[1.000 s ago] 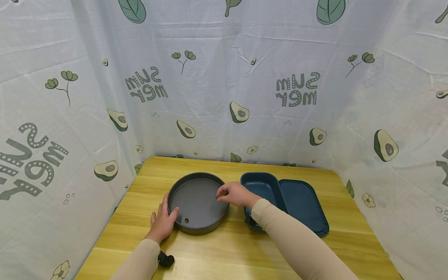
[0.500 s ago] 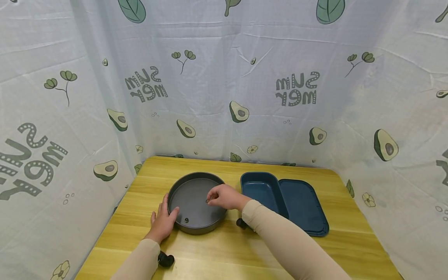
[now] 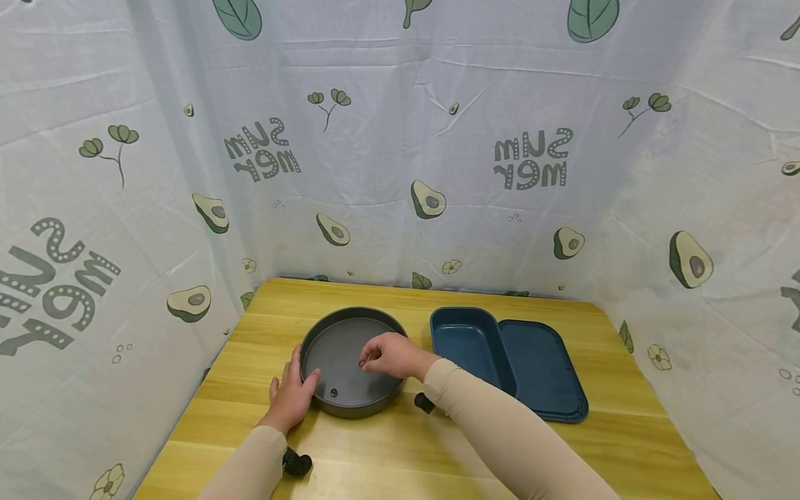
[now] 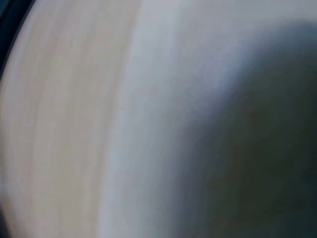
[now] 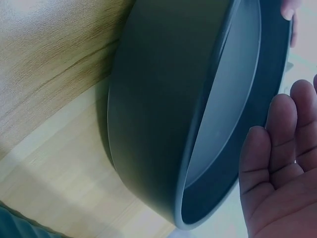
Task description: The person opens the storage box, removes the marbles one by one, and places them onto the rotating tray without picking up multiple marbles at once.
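A round dark grey cake pan (image 3: 340, 410) stands on the wooden table. My left hand (image 3: 290, 399) holds its left rim, thumb over the inside and fingers along the outer wall. Inside the pan, close to that thumb, lies a small dark round ball (image 3: 334, 393). Over the pan's middle right is my right hand (image 3: 390, 355), pinching a small dark thing (image 3: 362, 363) between thumb and fingertips; its kind is too small to tell. In the right wrist view, the pan's tall wall (image 5: 153, 109) fills the middle, and the right hand's pinching fingertips are out of sight.
Right of the pan sits a dark blue rectangular box (image 3: 465, 333), with its flat blue lid (image 3: 544, 368) beside it. Black wrist-camera mounts show below each sleeve. A white printed curtain (image 3: 375, 243) surrounds the table (image 3: 369, 458) behind and at the sides. The left wrist view is blurred.
My right hand has moved left from the pan's right rim to over its middle, carrying the small dark thing. The left hand, pan and ball have stayed put.
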`<state>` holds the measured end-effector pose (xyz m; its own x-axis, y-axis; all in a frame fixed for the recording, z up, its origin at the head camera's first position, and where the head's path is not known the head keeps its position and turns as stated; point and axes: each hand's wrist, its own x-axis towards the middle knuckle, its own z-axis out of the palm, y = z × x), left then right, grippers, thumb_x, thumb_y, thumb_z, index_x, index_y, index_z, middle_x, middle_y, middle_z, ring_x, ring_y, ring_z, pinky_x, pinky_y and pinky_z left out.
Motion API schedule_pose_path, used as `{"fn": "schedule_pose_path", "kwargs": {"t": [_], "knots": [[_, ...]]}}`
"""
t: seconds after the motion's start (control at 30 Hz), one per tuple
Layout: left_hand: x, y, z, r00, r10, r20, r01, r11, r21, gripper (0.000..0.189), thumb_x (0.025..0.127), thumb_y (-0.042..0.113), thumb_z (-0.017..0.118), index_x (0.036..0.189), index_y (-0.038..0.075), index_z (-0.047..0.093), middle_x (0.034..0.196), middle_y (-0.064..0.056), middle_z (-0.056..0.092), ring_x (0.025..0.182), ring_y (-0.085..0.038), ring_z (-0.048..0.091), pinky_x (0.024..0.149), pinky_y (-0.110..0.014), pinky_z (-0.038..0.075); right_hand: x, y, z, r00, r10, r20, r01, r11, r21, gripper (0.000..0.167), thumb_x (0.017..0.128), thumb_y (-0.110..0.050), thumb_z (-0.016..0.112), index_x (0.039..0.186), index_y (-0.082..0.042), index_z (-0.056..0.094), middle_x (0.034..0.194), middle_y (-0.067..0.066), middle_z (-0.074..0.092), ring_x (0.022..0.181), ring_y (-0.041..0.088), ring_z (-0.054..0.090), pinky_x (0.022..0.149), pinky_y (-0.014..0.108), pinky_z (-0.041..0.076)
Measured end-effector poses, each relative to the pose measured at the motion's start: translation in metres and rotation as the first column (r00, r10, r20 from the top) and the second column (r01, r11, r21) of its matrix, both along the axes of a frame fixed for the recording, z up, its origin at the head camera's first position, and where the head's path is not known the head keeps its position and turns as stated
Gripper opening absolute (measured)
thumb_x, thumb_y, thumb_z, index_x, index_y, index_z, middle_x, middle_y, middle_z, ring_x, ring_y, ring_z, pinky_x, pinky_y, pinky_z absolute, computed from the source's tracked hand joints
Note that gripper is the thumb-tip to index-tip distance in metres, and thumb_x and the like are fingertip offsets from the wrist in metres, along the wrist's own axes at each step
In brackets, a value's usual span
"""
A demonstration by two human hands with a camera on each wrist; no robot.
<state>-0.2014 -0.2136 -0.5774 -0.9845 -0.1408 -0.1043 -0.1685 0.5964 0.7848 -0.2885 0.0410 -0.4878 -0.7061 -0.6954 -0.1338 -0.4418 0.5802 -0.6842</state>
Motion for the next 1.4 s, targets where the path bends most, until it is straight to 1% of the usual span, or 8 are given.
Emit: {"fn": "schedule_pose_path", "kwargs": {"t": [0.23,0.6,0.83,0.93,1.07,1.2,1.3,1.4], "knots": [[-0.001,0.000,-0.002,1.000,-0.001,-0.001,0.001,1.000,-0.005,0.079,0.112,0.041,0.047,0.171,0.015,0.002,0.176,-0.023,0.012,0.162,-0.048,0.010,0.124,-0.072,-0.011,0.001,0.000,0.000,1.000,0.000,0.022,0.000,1.000,-0.020,0.004,0.096,-0.019,0.077,0.099,-0.020,0.080,0.086,-0.010,0.075,0.080,0.005,0.063,0.073,0.026,0.052],[-0.001,0.000,-0.002,1.000,-0.009,0.002,0.009,1.000,-0.004,0.079,0.112,0.042,0.045,0.171,0.015,0.000,0.176,-0.024,0.011,0.162,-0.050,0.007,0.123,-0.072,-0.011,0.002,-0.002,0.000,0.999,0.017,0.039,-0.015,0.999,-0.039,0.005,0.096,-0.020,0.079,0.100,-0.020,0.080,0.083,-0.010,0.075,0.077,0.005,0.062,0.070,0.024,0.051],[-0.001,0.000,-0.002,1.000,-0.009,-0.001,0.009,1.000,-0.003,0.078,0.112,0.041,0.046,0.171,0.015,0.001,0.176,-0.023,0.012,0.162,-0.050,0.007,0.124,-0.072,-0.011,0.003,-0.002,0.002,0.999,0.023,0.046,-0.022,0.999,-0.032,0.021,0.097,-0.021,0.078,0.114,-0.009,0.080,0.085,-0.009,0.074,0.079,0.005,0.062,0.072,0.025,0.051],[-0.001,0.000,-0.003,1.000,-0.010,-0.002,0.010,1.000,-0.006,0.078,0.112,0.041,0.046,0.171,0.016,0.000,0.176,-0.023,0.011,0.162,-0.050,0.006,0.124,-0.072,-0.011,0.003,-0.001,0.003,0.999,0.020,0.045,-0.019,0.999,-0.031,0.023,0.097,-0.022,0.077,0.116,-0.009,0.080,0.086,-0.009,0.074,0.079,0.005,0.062,0.073,0.025,0.052],[-0.001,0.001,-0.003,1.000,-0.004,-0.020,0.004,1.000,0.003,0.078,0.112,0.041,0.046,0.171,0.015,0.002,0.176,-0.024,0.012,0.161,-0.051,0.007,0.123,-0.072,-0.011,0.002,0.004,0.004,0.999,0.006,0.034,-0.005,0.999,-0.039,0.025,0.097,-0.023,0.078,0.117,-0.009,0.079,0.085,-0.009,0.073,0.078,0.006,0.062,0.072,0.026,0.052],[0.000,0.002,-0.004,0.998,0.012,-0.058,-0.012,1.000,0.014,0.079,0.110,0.040,0.049,0.170,0.013,0.007,0.173,-0.027,0.017,0.159,-0.054,0.011,0.122,-0.074,-0.008,-0.002,0.012,0.005,1.000,-0.018,0.020,0.019,0.999,-0.045,0.028,0.097,-0.023,0.077,0.120,-0.007,0.078,0.088,-0.006,0.073,0.078,0.008,0.062,0.071,0.027,0.053],[0.000,0.002,-0.004,0.997,0.018,-0.071,-0.018,1.000,0.006,0.079,0.109,0.041,0.049,0.170,0.012,0.008,0.173,-0.028,0.019,0.159,-0.055,0.013,0.122,-0.074,-0.007,-0.007,0.021,0.007,0.998,-0.055,0.028,0.056,0.998,-0.036,0.031,0.099,-0.023,0.075,0.124,-0.006,0.075,0.092,-0.004,0.074,0.081,0.010,0.063,0.073,0.028,0.054],[-0.001,0.002,-0.003,0.998,0.013,-0.064,-0.013,1.000,0.009,0.080,0.110,0.041,0.048,0.170,0.012,0.006,0.173,-0.027,0.018,0.159,-0.054,0.011,0.122,-0.074,-0.008,-0.011,0.032,0.010,0.994,-0.101,0.030,0.102,0.995,-0.023,0.032,0.100,-0.024,0.073,0.127,-0.007,0.074,0.099,-0.004,0.075,0.086,0.009,0.064,0.077,0.029,0.056]]}}
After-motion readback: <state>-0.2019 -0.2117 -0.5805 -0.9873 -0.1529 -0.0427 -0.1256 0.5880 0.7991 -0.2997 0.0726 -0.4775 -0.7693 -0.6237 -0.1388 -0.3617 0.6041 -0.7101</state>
